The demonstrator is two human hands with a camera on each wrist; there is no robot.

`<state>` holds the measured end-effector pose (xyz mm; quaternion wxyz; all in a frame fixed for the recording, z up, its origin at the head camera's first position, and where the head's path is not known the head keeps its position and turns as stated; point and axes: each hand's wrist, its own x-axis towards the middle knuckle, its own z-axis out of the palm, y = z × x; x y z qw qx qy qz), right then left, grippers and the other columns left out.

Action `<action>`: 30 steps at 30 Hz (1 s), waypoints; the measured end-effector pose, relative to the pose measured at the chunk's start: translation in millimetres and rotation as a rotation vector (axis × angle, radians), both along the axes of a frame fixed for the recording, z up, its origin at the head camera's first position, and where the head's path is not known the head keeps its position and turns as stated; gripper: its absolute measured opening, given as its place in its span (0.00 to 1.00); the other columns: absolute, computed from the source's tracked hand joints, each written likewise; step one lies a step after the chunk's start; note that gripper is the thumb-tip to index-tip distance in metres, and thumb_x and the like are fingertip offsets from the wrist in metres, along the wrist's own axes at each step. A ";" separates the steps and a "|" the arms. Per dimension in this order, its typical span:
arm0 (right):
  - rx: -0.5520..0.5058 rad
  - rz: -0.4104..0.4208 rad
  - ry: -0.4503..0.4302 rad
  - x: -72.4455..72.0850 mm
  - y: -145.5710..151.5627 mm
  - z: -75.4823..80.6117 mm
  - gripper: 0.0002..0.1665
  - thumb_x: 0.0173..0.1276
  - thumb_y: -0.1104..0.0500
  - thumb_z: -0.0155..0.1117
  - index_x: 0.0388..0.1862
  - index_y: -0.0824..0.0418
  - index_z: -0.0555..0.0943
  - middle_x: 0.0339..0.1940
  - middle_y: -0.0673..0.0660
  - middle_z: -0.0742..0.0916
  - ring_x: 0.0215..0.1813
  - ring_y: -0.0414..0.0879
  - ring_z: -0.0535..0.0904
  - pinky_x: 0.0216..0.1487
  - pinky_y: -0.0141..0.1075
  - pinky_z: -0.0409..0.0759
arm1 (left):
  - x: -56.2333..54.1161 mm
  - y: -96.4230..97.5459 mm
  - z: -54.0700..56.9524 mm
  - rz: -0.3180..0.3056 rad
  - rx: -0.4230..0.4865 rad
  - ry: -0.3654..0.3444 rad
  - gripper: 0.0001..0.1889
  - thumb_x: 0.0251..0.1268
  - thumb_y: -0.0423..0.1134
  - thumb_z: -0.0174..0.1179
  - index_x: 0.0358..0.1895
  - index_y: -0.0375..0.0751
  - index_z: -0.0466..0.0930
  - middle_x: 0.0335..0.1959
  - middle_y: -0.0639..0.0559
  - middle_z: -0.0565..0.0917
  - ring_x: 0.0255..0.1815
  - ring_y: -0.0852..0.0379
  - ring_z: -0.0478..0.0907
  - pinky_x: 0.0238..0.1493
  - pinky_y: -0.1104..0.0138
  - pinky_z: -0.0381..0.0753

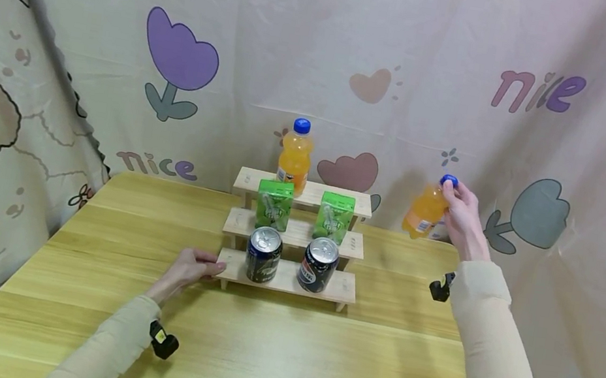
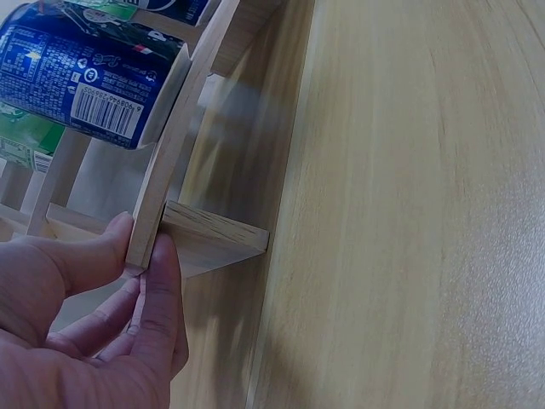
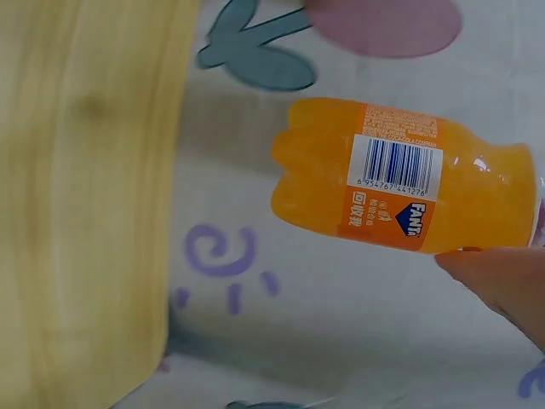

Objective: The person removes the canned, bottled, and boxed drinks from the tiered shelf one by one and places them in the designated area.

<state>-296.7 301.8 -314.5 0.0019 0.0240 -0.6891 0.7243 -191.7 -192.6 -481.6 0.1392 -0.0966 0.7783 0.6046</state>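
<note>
My right hand grips an orange soda bottle by its blue-capped neck, tilted in the air right of the rack. The right wrist view shows its barcode and Fanta label. With thumb and fingers my left hand pinches the left end of the bottom board of a three-step wooden rack. On that step stand two dark soda cans. Two green drink cartons occupy the middle step. A second orange soda bottle stands upright on the left of the top step.
The rack stands toward the back of a light wooden table. Behind the table hangs a printed curtain, which continues along both sides. Black wrist cameras sit on both forearms.
</note>
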 end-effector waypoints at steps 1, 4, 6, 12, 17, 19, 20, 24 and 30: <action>0.018 -0.011 -0.002 0.5 3.2 -4.6 0.11 0.78 0.45 0.49 0.53 0.45 0.71 0.54 0.44 0.74 0.60 0.38 0.67 0.88 0.47 0.41 | 0.3 0.1 0.0 0.002 -0.001 -0.001 0.24 0.66 0.33 0.66 0.59 0.18 0.73 0.46 0.34 0.86 0.34 0.62 0.83 0.48 0.63 0.90; 0.053 -0.048 -0.001 1.1 11.2 -18.8 0.11 0.78 0.44 0.48 0.53 0.45 0.71 0.53 0.44 0.74 0.60 0.39 0.66 0.88 0.48 0.40 | 0.8 -0.1 -0.7 0.004 -0.004 0.002 0.25 0.66 0.33 0.66 0.59 0.18 0.73 0.47 0.31 0.85 0.35 0.61 0.83 0.48 0.63 0.90; 0.086 -0.077 -0.006 2.0 15.1 -28.4 0.11 0.78 0.43 0.48 0.53 0.44 0.71 0.52 0.42 0.74 0.61 0.39 0.65 0.88 0.50 0.39 | 1.0 -0.4 -1.0 0.000 -0.009 0.009 0.25 0.66 0.33 0.66 0.59 0.17 0.72 0.49 0.30 0.85 0.35 0.61 0.83 0.48 0.63 0.90; 0.130 -0.141 -0.032 6.1 21.9 -58.8 0.17 0.78 0.41 0.49 0.58 0.45 0.72 0.53 0.41 0.75 0.64 0.42 0.65 0.88 0.51 0.41 | 1.7 0.3 -1.9 0.007 -0.002 0.012 0.25 0.66 0.33 0.66 0.59 0.17 0.73 0.49 0.29 0.85 0.35 0.61 0.84 0.47 0.64 0.90; 0.153 -0.180 -0.071 9.0 24.9 -80.3 0.33 0.79 0.42 0.48 0.74 0.58 0.65 0.52 0.39 0.74 0.66 0.44 0.65 0.87 0.50 0.47 | 1.9 1.2 -3.9 0.009 0.004 0.003 0.25 0.66 0.32 0.65 0.60 0.18 0.72 0.51 0.28 0.84 0.36 0.61 0.84 0.48 0.64 0.90; 0.145 -0.189 -0.083 10.1 25.7 -86.6 0.35 0.79 0.43 0.48 0.76 0.61 0.62 0.51 0.39 0.74 0.67 0.43 0.65 0.87 0.49 0.48 | 1.9 1.3 -3.9 0.010 0.000 0.004 0.25 0.66 0.32 0.66 0.60 0.18 0.72 0.52 0.28 0.84 0.36 0.61 0.84 0.48 0.64 0.90; 0.132 -0.193 -0.088 10.3 26.4 -89.5 0.34 0.80 0.44 0.48 0.76 0.62 0.63 0.51 0.39 0.74 0.67 0.43 0.65 0.87 0.49 0.48 | 2.0 1.2 -3.5 0.007 -0.003 0.007 0.26 0.66 0.33 0.66 0.61 0.17 0.71 0.52 0.27 0.84 0.37 0.60 0.84 0.48 0.64 0.90; 0.104 -0.208 -0.102 11.8 28.0 -98.3 0.28 0.80 0.46 0.47 0.70 0.59 0.66 0.50 0.41 0.74 0.61 0.37 0.67 0.87 0.47 0.49 | 2.2 0.9 -1.5 0.007 -0.001 0.013 0.26 0.66 0.33 0.66 0.60 0.17 0.71 0.51 0.27 0.84 0.36 0.60 0.84 0.49 0.63 0.90; 0.118 -0.220 -0.127 12.0 28.0 -105.4 0.35 0.81 0.46 0.47 0.78 0.63 0.59 0.50 0.38 0.73 0.63 0.36 0.67 0.87 0.45 0.50 | 2.0 0.2 -0.7 0.012 0.034 0.005 0.26 0.66 0.31 0.65 0.61 0.16 0.70 0.50 0.28 0.84 0.36 0.62 0.84 0.46 0.66 0.90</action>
